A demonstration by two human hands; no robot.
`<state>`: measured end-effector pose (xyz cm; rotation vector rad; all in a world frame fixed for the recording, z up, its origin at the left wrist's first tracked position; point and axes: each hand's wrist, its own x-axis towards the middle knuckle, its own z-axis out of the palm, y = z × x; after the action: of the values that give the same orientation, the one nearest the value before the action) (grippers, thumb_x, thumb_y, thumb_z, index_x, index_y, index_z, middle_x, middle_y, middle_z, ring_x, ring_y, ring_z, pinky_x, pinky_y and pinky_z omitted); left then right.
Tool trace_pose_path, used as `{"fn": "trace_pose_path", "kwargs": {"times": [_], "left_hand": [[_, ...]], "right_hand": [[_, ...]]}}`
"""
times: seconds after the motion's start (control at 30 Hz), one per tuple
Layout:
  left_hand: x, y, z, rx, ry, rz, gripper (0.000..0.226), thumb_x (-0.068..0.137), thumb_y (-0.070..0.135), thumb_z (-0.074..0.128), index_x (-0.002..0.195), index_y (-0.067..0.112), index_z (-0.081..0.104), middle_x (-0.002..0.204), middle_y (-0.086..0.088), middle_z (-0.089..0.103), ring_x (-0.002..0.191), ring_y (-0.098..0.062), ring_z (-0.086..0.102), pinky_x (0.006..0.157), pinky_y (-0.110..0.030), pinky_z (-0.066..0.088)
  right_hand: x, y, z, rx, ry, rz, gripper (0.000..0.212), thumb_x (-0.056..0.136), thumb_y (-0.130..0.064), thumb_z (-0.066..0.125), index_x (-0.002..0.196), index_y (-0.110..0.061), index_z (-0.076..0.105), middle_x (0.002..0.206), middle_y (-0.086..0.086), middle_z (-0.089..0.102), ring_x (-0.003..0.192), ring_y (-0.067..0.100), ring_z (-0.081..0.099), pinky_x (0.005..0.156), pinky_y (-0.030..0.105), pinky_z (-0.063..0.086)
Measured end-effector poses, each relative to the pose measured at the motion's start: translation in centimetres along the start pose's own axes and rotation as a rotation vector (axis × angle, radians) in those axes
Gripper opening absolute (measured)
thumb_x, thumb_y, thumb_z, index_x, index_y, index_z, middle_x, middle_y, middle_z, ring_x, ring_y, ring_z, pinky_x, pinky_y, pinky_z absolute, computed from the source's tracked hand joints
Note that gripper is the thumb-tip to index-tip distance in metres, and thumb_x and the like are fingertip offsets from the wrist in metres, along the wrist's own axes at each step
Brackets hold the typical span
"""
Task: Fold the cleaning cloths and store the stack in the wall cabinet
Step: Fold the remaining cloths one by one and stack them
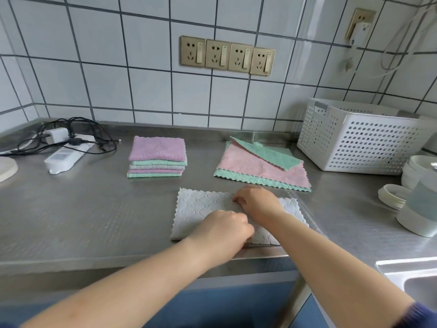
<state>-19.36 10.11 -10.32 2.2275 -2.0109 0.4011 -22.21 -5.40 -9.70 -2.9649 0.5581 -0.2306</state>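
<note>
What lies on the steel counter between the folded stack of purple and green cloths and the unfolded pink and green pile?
Nothing: the head view shows bare counter between folded stack and unfolded pile.

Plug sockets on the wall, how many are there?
5. Four gold sockets sit side by side in a row above the counter. One more socket is higher up on the right, with a white plug in it.

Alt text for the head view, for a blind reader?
Both hands, left hand and right hand, pinch a pale grey cloth on a steel counter. Behind lie a folded stack, an unfolded pile of cloths and a white basket.
</note>
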Motion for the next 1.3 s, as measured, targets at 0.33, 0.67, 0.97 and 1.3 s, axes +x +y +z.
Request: {"fn": "trace_pose_path", "kwargs": {"times": [0.33,0.67,0.97,1.3], "left_hand": [[-3.7,-2.8,-0.2,-0.076,0.085,-0.03,0.018,0.053,0.013,0.061,0.064,0.026,0.065,0.062,0.009,0.06,0.053,-0.014,0.059,0.053,-0.018,0.047],[-5.8,-6.5,-1.8,-0.101,-0.042,-0.146,0.019,0.082,0.012,0.055,0.086,0.027,0.065,0.09,0.013,0.064,0.087,-0.002,0.057,0.116,-0.037,0.005],[-7.6,-6.4,-2.0,-0.297,-0.24,-0.13,0.055,0.076,0.046,0.024,0.121,0.038,0.052,0.132,0.023,0.044,0.128,0.007,0.036,0.119,-0.037,-0.003],[-8.7,-4.2,0.2,0.004,-0.191,0.087,0.077,0.069,0.016,0.019,0.144,0.029,0.028,0.153,0.002,0.028,0.142,-0.014,0.021,0.111,-0.047,0.005]], "right_hand": [[-1.7,1.3,-0.7,-0.118,0.008,-0.08,0.023,0.095,-0.028,0.048,0.106,-0.023,0.067,0.111,-0.002,0.061,0.096,0.022,0.061,0.082,0.033,0.049],[-6.5,0.8,-1.4,-0.207,0.023,-0.198,0.032,0.094,-0.047,0.047,0.101,-0.022,0.065,0.103,-0.005,0.063,0.103,0.018,0.056,0.088,0.03,0.041],[-8.5,3.3,-0.7,-0.161,0.093,-0.389,0.031,0.09,-0.04,0.044,0.105,-0.025,0.067,0.109,-0.001,0.065,0.096,0.023,0.065,0.077,0.036,0.054],[-11.9,5.6,-0.4,-0.304,-0.052,-0.597,0.079,0.083,-0.054,0.051,0.15,-0.031,0.017,0.154,-0.003,0.029,0.14,0.013,0.031,0.113,0.039,0.027]]}}
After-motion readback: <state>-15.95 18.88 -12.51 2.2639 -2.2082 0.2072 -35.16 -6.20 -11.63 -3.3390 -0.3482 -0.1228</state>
